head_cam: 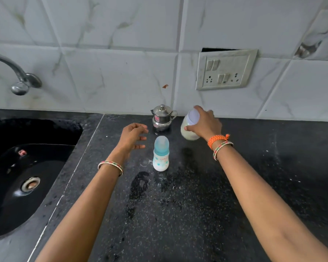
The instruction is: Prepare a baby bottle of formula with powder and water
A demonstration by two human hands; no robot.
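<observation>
On the dark surface [187,205] stands the capped bottle [161,154] (upright, white inside). Left hand [133,136] hovers beside it, grip loose and empty; right hand [204,123] grips the jar [190,126].

A black speckled countertop [197,214] carries a baby bottle [161,154] mid-frame, with a steel pot [162,118] behind it.
</observation>
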